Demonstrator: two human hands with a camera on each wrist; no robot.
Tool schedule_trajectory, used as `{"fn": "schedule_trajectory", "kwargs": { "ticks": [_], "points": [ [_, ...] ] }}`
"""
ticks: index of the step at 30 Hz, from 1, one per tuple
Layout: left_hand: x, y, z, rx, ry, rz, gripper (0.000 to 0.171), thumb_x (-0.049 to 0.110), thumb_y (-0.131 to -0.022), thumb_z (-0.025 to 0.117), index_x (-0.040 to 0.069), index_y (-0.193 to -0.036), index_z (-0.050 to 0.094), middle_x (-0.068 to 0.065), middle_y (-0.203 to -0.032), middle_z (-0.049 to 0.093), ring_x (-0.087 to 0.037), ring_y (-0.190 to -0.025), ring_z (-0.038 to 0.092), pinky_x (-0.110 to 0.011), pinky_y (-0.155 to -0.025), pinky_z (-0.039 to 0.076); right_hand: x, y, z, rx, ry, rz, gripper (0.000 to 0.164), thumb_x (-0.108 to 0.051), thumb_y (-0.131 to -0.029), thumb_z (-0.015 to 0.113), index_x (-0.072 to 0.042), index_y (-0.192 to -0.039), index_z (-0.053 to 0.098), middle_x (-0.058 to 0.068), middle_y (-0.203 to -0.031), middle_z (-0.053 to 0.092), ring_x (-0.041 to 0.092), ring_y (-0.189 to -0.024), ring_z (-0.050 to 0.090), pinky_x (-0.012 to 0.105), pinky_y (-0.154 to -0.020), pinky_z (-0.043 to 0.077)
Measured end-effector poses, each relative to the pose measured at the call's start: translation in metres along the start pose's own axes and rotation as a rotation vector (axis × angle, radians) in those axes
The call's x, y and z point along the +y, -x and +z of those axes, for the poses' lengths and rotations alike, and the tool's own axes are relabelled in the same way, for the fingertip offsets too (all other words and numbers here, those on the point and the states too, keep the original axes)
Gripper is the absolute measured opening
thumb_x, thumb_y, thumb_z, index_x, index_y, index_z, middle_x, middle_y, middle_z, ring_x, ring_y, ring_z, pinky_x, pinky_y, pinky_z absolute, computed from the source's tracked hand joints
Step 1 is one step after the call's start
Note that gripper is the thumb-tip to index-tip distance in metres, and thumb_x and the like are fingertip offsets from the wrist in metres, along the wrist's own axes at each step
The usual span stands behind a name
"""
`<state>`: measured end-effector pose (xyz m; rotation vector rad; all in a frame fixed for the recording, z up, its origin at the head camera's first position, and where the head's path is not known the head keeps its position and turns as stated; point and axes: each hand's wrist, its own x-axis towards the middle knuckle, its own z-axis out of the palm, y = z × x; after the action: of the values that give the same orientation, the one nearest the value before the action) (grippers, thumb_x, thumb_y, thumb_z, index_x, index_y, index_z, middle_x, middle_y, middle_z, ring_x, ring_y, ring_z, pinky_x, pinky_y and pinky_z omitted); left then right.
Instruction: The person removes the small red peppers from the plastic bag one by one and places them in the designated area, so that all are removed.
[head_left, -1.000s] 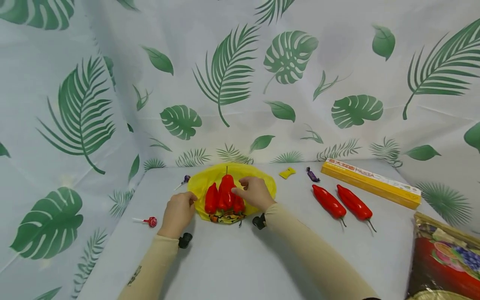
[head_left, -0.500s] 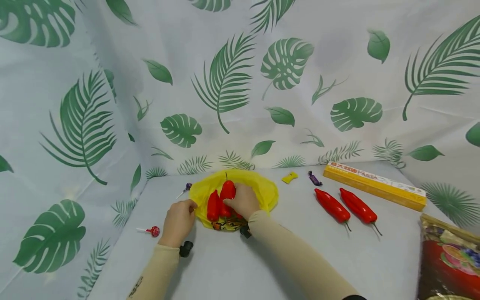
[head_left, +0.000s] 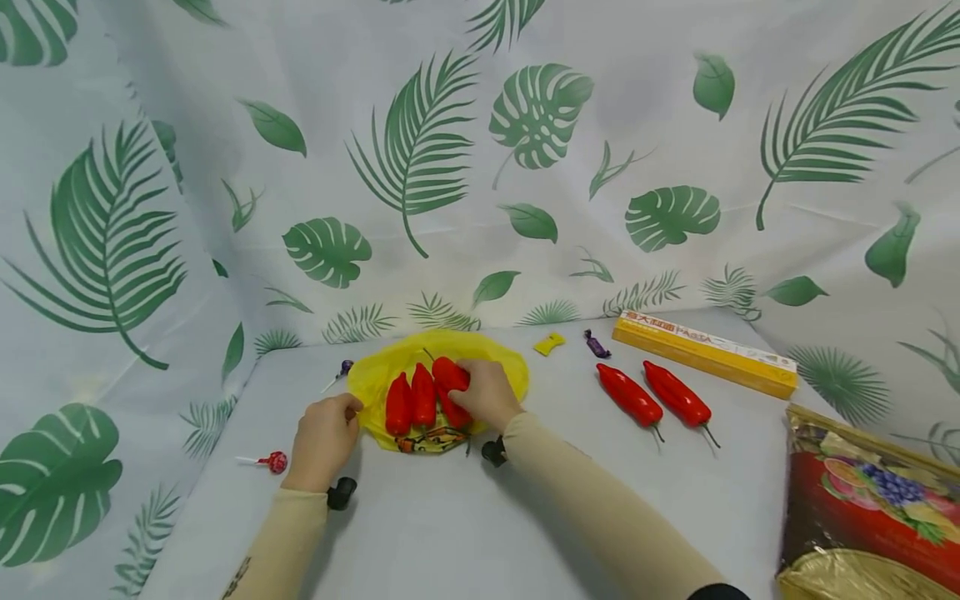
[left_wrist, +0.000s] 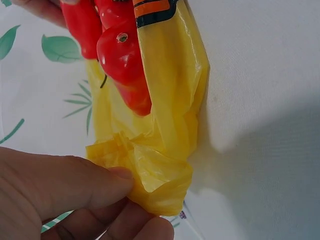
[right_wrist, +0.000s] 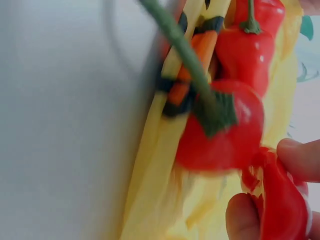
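A yellow plastic bag (head_left: 367,375) with a black and orange print lies spread on the table, several red peppers on or in it. At its left edge my left hand (head_left: 322,440) pinches the crumpled plastic; the thumb (left_wrist: 95,182) presses it against the fingers in the left wrist view. My right hand (head_left: 487,392) grips a red pepper (head_left: 447,375), which tilts over the right end of the row. Beside it stand two upright peppers, the middle one (head_left: 423,398) and the left one (head_left: 398,408). A green-stemmed pepper (right_wrist: 227,145) shows close up in the right wrist view.
Two red peppers (head_left: 630,395) lie to the right. Behind them are a yellow pasta box (head_left: 705,354), a purple candy (head_left: 597,343) and a yellow candy (head_left: 549,343). Lollipops, one red (head_left: 276,462) and one purple (head_left: 346,367), lie left. A shiny printed bag (head_left: 870,500) stands at the right edge.
My right hand has reached from the bag's right side onto a pepper, gripped it and tilted it toward the right. The left hand has kept its pinch on the bag; the head view has shifted.
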<state>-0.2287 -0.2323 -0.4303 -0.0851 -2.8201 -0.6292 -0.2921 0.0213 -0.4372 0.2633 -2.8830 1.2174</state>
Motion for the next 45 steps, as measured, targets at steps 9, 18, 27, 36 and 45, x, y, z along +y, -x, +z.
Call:
{"fn": "schedule_trajectory", "kwargs": {
  "ticks": [9,18,27,36,45],
  "points": [
    [-0.004,0.004,-0.004,-0.004,-0.002,-0.008,0.017,0.001,-0.094,0.066,-0.001,-0.108,0.075,-0.018,-0.100,0.076,-0.029,-0.083,0.068,-0.049,-0.083,0.062,0.020,0.018,-0.037,0.029,0.019,-0.005,0.057,-0.019,-0.090,0.082,-0.005,-0.142,0.063,0.014,-0.138,0.069,0.031,-0.123,0.064,0.047,-0.108,0.055],
    [-0.007,0.006,-0.006,-0.009,0.006,-0.012,0.017,0.001,-0.094,0.065,-0.002,-0.108,0.074,-0.019,-0.101,0.076,-0.030,-0.083,0.069,-0.051,-0.083,0.062,0.062,0.040,-0.071,0.064,0.044,0.120,0.063,-0.021,-0.091,0.080,-0.010,-0.148,0.058,0.014,-0.141,0.066,0.033,-0.119,0.060,0.051,-0.106,0.056],
    [-0.011,0.012,-0.007,-0.038,-0.009,-0.051,0.017,0.001,-0.094,0.065,-0.003,-0.108,0.074,-0.020,-0.101,0.076,-0.028,-0.081,0.068,-0.050,-0.084,0.062,0.094,0.058,-0.083,0.059,0.128,0.274,0.069,-0.021,-0.088,0.082,-0.007,-0.150,0.055,0.017,-0.142,0.063,0.037,-0.127,0.057,0.057,-0.102,0.057],
    [-0.006,0.012,-0.005,-0.067,-0.006,-0.060,0.018,0.001,-0.094,0.066,-0.003,-0.109,0.074,-0.020,-0.102,0.076,-0.027,-0.081,0.067,-0.049,-0.083,0.062,0.113,0.076,-0.109,0.100,0.306,0.341,0.067,-0.024,-0.088,0.081,-0.001,-0.146,0.057,0.023,-0.135,0.067,0.041,-0.120,0.060,0.063,-0.100,0.056],
    [0.011,-0.002,0.004,-0.084,0.022,-0.029,0.018,0.003,-0.095,0.066,-0.002,-0.110,0.074,-0.020,-0.103,0.076,-0.027,-0.082,0.067,-0.048,-0.084,0.063,0.133,0.089,-0.140,0.126,0.402,0.394,0.054,-0.023,-0.087,0.079,0.010,-0.127,0.064,0.026,-0.113,0.073,0.040,-0.101,0.065,0.062,-0.091,0.060]
  ]
}}
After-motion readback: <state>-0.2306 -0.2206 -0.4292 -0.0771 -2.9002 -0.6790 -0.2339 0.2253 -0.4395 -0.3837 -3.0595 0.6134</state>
